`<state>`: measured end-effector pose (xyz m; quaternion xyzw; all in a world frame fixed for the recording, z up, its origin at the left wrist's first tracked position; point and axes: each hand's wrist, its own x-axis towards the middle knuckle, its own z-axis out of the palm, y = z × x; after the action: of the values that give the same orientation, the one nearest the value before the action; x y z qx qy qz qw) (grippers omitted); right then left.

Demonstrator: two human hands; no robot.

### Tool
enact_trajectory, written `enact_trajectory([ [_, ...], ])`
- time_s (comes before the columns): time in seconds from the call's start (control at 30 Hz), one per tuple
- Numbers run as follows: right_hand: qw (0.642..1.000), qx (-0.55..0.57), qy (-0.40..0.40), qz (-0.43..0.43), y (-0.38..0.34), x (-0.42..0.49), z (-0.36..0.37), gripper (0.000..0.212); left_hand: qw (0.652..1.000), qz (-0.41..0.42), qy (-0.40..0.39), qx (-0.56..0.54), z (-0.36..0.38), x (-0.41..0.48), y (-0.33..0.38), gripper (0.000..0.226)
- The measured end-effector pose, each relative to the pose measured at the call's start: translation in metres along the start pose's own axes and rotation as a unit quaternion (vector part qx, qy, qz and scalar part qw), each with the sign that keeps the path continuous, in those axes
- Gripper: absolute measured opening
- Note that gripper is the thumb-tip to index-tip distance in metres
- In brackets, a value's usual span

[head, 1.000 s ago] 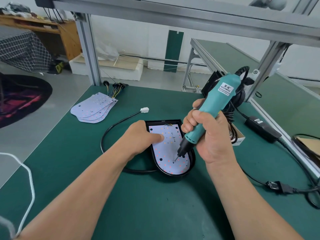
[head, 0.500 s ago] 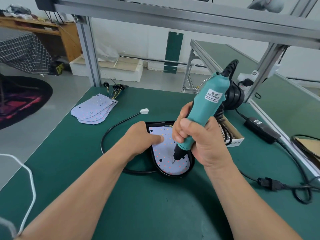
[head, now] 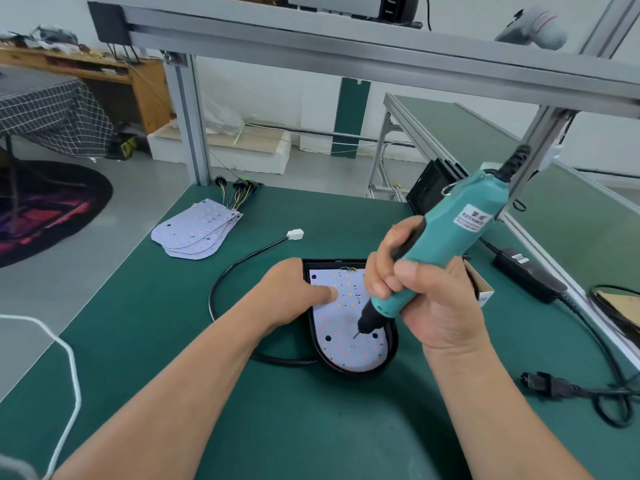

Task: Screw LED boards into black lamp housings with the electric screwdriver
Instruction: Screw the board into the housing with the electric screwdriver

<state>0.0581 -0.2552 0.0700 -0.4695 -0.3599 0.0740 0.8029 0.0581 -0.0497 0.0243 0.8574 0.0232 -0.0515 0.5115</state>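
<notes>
Soft, even light is falling on a white wall (head: 277,88) at the back, w/ a grey floor (head: 69,278) running below it and a dark round rug (head: 52,209) lying at far L. A wooden desk (head: 104,69) is standing along the back-L wall, a table under a checked cloth (head: 45,112) is sitting in front of it, and a white foam block (head: 221,150) is resting on the floor near a green panel (head: 349,119) standing upright vs the wall. The green counter (head: 138,341) is sitting inside an alu frame, its post (head: 188,123) rising at the far edge and a beam (head: 346,50) crossing overhead, while a 2nd green counter (head: 485,133) is stretching away at R.
</notes>
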Motion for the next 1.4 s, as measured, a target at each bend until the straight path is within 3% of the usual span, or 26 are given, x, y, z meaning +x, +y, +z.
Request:
enact_trajectory([
  [0.13, 0.990, 0.089, 0.107, -0.006, 0.002, 0.005, -0.007, 0.015, 0.999, 0.019, -0.020, 0.029, -0.002, -0.002, 0.001, 0.014],
  [0.17, 0.984, 0.116, 0.135, -0.008, 0.002, 0.006, -0.011, 0.014, 1.000, 0.012, -0.011, 0.025, -0.002, -0.001, 0.001, 0.026],
  [0.23, 0.969, 0.160, 0.190, -0.015, 0.002, 0.007, -0.019, 0.013, 0.998, -0.029, 0.042, 0.032, -0.003, 0.002, -0.001, 0.055],
  [0.3, 0.953, 0.188, 0.238, -0.026, 0.003, 0.007, -0.027, 0.014, 0.993, -0.051, 0.100, 0.031, -0.005, 0.007, -0.005, 0.042],
  [0.37, 0.938, 0.206, 0.276, -0.038, 0.003, 0.008, -0.032, 0.012, 0.986, -0.070, 0.142, -0.046, -0.009, 0.011, -0.007, 0.012],
  [0.43, 0.929, 0.214, 0.299, -0.048, 0.003, 0.008, -0.037, 0.011, 0.969, -0.093, 0.157, -0.166, -0.015, 0.011, -0.006, 0.035],
  [0.53, 0.923, 0.219, 0.312, -0.055, 0.004, 0.009, -0.041, 0.009, 0.908, -0.096, 0.123, -0.389, -0.023, 0.013, -0.010, 0.051],
  [0.63, 0.922, 0.220, 0.313, -0.058, 0.005, 0.008, -0.042, 0.010, 0.836, -0.088, 0.125, -0.527, -0.030, 0.013, -0.004, 0.056],
  [0.67, 0.922, 0.220, 0.314, -0.059, 0.005, 0.008, -0.042, 0.010, 0.804, -0.074, 0.143, -0.573, -0.031, 0.014, -0.005, 0.058],
  [0.73, 0.921, 0.219, 0.317, -0.059, 0.005, 0.008, -0.041, 0.010, 0.707, -0.067, 0.142, -0.690, -0.032, 0.012, -0.006, 0.050],
  [0.8, 0.920, 0.220, 0.320, -0.061, 0.005, 0.009, -0.041, 0.009, 0.693, -0.125, 0.208, -0.679, -0.041, 0.009, -0.005, 0.017],
  [0.87, 0.919, 0.218, 0.323, -0.063, 0.005, 0.009, -0.041, 0.009, 0.753, -0.144, 0.264, -0.585, -0.046, 0.007, -0.001, 0.041],
  [0.9, 0.918, 0.218, 0.325, -0.062, 0.005, 0.009, -0.040, 0.009, 0.736, -0.127, 0.254, -0.615, -0.043, 0.009, -0.004, 0.034],
  [0.93, 0.918, 0.219, 0.325, -0.061, 0.005, 0.009, -0.040, 0.009, 0.688, -0.090, 0.214, -0.688, -0.041, 0.011, -0.006, 0.021],
  [0.97, 0.918, 0.220, 0.325, -0.060, 0.006, 0.009, -0.040, 0.010, 0.671, -0.100, 0.179, -0.712, -0.039, 0.010, -0.003, 0.017],
  [1.0, 0.918, 0.221, 0.325, -0.060, 0.006, 0.009, -0.039, 0.010, 0.651, -0.120, 0.156, -0.733, -0.036, 0.010, 0.001, 0.025],
  [1.03, 0.918, 0.220, 0.325, -0.059, 0.006, 0.009, -0.039, 0.011, 0.666, -0.118, 0.134, -0.725, -0.033, 0.008, 0.004, 0.031],
  [1.13, 0.917, 0.219, 0.329, -0.058, 0.005, 0.009, -0.039, 0.012, 0.772, -0.068, 0.087, -0.626, -0.027, 0.001, 0.012, 0.029],
  [1.4, 0.914, 0.221, 0.332, -0.075, 0.000, 0.009, -0.037, 0.012, 0.936, 0.061, 0.000, -0.348, -0.010, -0.016, 0.024, 0.015],
])
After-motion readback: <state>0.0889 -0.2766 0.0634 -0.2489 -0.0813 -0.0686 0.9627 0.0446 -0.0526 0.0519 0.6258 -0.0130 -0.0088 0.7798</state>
